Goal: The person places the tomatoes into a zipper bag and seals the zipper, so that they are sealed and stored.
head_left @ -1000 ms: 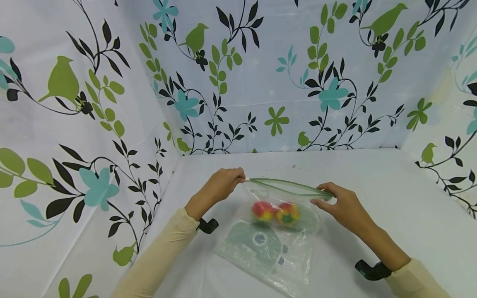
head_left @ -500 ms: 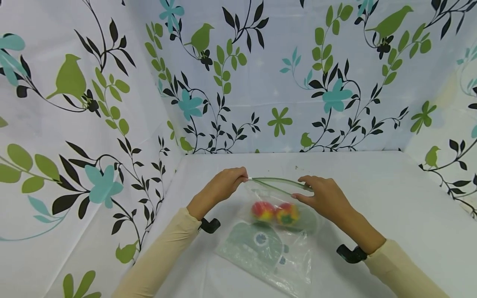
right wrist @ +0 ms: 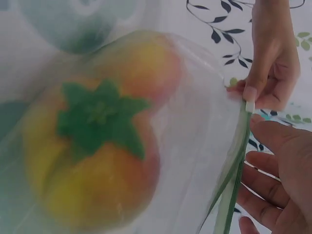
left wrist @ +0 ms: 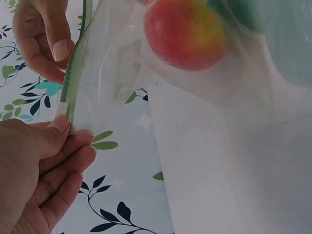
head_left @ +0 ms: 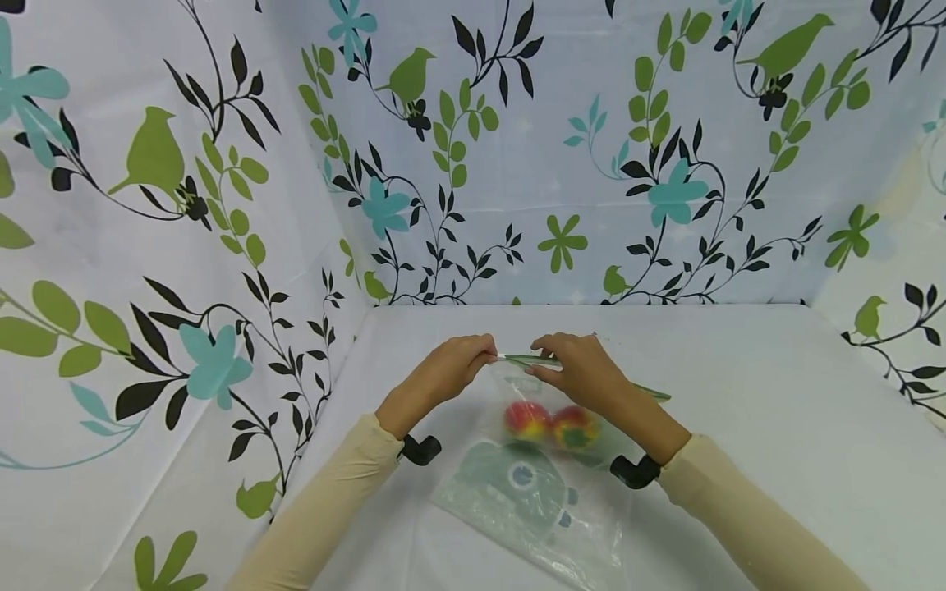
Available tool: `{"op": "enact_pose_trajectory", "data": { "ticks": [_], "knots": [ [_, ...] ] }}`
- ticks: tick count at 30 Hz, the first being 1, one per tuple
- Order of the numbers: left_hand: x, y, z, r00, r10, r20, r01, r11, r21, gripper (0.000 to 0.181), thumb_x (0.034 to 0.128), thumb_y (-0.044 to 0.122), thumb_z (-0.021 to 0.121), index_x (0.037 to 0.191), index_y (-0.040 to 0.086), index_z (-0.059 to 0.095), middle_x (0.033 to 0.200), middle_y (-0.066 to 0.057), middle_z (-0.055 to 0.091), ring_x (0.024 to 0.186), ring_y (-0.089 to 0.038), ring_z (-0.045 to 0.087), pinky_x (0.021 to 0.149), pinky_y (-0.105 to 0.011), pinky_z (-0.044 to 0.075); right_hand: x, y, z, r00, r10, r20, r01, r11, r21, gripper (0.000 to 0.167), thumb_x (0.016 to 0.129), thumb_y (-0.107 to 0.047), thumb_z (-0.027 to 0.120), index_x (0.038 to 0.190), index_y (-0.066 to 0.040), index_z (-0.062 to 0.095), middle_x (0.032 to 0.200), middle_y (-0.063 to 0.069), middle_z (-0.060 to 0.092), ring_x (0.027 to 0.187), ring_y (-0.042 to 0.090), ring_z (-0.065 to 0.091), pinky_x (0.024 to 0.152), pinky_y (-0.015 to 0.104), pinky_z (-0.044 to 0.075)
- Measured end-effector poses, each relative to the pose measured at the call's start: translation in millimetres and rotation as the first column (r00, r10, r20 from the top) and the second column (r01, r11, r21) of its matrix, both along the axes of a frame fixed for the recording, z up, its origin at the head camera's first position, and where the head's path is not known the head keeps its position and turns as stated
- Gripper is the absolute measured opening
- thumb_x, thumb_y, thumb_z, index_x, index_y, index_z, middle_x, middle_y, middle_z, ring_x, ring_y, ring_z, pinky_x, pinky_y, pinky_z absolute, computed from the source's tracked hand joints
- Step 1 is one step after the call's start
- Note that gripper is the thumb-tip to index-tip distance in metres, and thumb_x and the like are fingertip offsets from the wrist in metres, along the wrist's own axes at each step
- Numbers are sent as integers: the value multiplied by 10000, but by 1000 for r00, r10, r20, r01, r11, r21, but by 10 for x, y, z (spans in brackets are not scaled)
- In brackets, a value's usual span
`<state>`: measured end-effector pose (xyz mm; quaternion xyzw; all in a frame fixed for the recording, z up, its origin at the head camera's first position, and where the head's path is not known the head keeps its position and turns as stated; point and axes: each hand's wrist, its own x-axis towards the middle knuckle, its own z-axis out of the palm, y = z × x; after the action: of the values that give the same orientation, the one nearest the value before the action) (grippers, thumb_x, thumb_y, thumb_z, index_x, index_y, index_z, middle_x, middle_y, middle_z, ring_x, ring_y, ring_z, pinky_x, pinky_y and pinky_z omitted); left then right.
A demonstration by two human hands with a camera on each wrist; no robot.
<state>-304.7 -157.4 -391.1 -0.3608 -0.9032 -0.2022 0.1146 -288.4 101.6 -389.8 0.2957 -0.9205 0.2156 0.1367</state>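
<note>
A clear zip bag (head_left: 591, 501) with a green zip edge and a pale green print lies on the white table. Inside it sit two red-and-yellow fruits: one (left wrist: 185, 34) smooth on its visible side, the other (right wrist: 97, 165) with a green star-shaped leafy top. My left hand (head_left: 447, 373) pinches the bag's upper left corner, beside the white slider (left wrist: 62, 108). Close to that corner, my right hand (head_left: 584, 369) has thumb and fingers on either side of the green zip edge (right wrist: 231, 180). A gap shows between its thumb and fingers. My right forearm hides part of the bag.
The white table (head_left: 776, 410) extends around the bag, with small dark specks near the back. Cloth with birds and leaves (head_left: 502, 164) hangs behind and at both sides. A black wrist mount (head_left: 421, 450) is on the left wrist, another (head_left: 636, 472) on the right.
My right hand has moved left along the zip edge, from the bag's right corner to near the slider. The left hand keeps its pinch on the corner. The head view has shifted slightly.
</note>
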Motion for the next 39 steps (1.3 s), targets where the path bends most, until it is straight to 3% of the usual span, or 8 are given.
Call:
{"op": "enact_pose_trajectory", "data": {
  "ticks": [5,13,21,30,39],
  "knots": [
    [7,4,-4,1000,-17,-18,17,1000,3,74,1058,119,640,985,111,628,873,-23,667,764,-155,536,740,-313,475,-69,-237,11,999,36,-7,-36,999,23,327,973,-315,783,1224,-109,751,1069,13,778,1048,222,713,965,535,439],
    [15,32,3,1000,-22,5,22,1000,4,64,1067,127,624,1014,105,653,922,-58,707,793,-149,551,759,-308,486,-86,-451,31,996,54,-77,-50,998,45,213,974,-285,780,1138,-150,778,998,-32,770,986,185,710,955,524,428],
    [16,22,14,1000,-23,13,23,1000,4,67,1064,118,625,1021,78,656,944,-108,718,797,-163,548,757,-310,474,-82,-471,19,988,63,-138,-59,998,36,97,963,-212,789,1041,-155,787,915,-43,748,889,166,697,886,484,450],
    [26,-5,32,999,-45,-1,45,998,32,49,1048,82,648,1019,55,677,943,-87,723,800,-163,573,761,-308,491,-79,-466,41,986,91,-137,-89,996,22,55,957,-175,799,984,-133,776,882,-27,738,862,182,688,849,497,463],
    [-19,-43,17,999,-48,-22,48,998,37,87,1048,57,640,965,62,665,882,-55,691,759,-156,540,743,-316,470,-98,-350,77,990,74,-119,-64,994,90,51,966,-180,792,959,-130,786,859,-23,728,840,188,680,817,483,491]
  ]
}}
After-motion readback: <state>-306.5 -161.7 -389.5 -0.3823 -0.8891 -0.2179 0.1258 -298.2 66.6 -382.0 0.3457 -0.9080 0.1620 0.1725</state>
